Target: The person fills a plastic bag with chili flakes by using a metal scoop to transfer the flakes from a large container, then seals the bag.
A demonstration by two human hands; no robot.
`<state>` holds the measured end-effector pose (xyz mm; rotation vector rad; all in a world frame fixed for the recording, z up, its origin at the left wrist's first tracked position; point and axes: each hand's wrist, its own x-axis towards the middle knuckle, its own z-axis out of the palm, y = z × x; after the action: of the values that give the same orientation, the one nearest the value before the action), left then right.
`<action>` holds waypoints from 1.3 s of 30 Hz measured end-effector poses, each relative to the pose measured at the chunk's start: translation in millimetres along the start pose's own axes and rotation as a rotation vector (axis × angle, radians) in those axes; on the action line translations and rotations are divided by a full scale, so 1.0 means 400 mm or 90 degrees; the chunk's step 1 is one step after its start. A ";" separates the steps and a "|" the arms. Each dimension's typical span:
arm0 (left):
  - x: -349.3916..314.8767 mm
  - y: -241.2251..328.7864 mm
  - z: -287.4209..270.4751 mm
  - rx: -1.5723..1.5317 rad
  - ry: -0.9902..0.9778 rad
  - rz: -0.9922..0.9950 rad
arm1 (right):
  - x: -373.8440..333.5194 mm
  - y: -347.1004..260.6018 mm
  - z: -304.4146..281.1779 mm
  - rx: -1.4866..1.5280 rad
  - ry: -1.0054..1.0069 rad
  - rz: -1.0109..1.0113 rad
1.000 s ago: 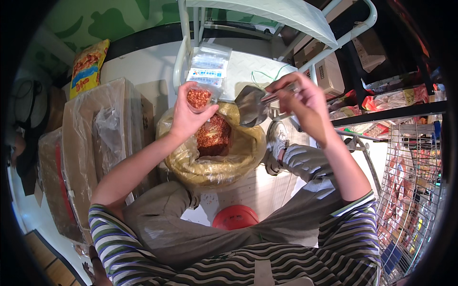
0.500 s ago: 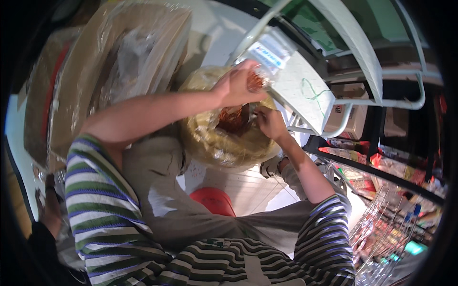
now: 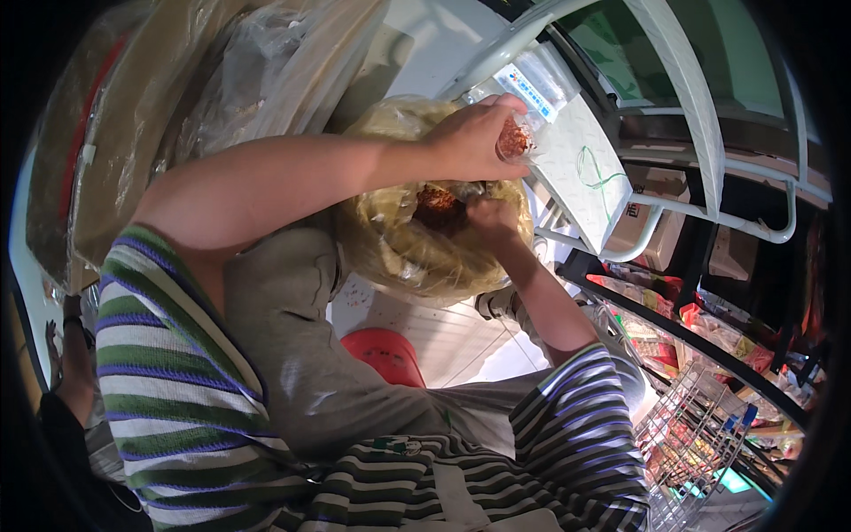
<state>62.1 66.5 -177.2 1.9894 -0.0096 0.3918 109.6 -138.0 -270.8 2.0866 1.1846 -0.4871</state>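
Big brown cardboard boxes (image 3: 133,177) fill the upper left of the frame, clear plastic film over them. Upper right: pale metal frame, its lower panel (image 3: 576,208) tilted in view. Upper centre: yellow plastic sack (image 3: 381,235), mouth open, dark red flakes (image 3: 434,206) inside. Wire basket (image 3: 687,434) at lower right, colourful packs in and around it. Red plastic item (image 3: 387,355) low centre, partly covered by the person's grey trousers. At the far left, lower down, part of another person's arm (image 3: 78,390) shows.

Left hand (image 3: 483,140), upper centre, arm stretched across the near edge of the sack: fingers curled round a small clear bag (image 3: 514,142), gripping it. Bag is just right of the sack mouth, near the panel, red flakes visible inside (how full, can't say, the hand hides part).

Right hand (image 3: 493,215), below the left one, at the right side of the sack mouth: fingers folded closed on the handle end of a metal scoop (image 3: 467,189). Most of the scoop is hidden, only a dull grey bit shows at the opening.

Stack of flat clear bags (image 3: 527,86) with blue-and-white print lies on the panel just above the left hand. Smallest: thin green string (image 3: 592,168), looped on the same panel.
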 end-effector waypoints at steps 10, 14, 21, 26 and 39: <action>-0.003 -0.012 -0.013 0.005 -0.009 -0.012 | -0.113 -0.055 -0.028 0.112 0.002 -0.233; -0.010 -0.014 -0.002 0.019 -0.014 -0.023 | -0.121 -0.042 -0.086 0.243 -0.014 -0.189; -0.002 -0.016 0.006 0.017 -0.029 -0.013 | -0.074 -0.034 0.023 0.548 -0.071 -0.135; -0.006 -0.047 0.011 0.047 0.014 0.014 | -0.066 -0.087 -0.005 0.381 -0.031 -0.027; -0.025 -0.047 -0.010 0.009 -0.010 0.030 | -0.105 -0.012 0.054 0.497 0.141 -0.012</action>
<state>55.0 76.4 -194.8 2.0085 -0.0639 0.4074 84.1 -177.0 -262.1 2.8477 1.2630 -0.8456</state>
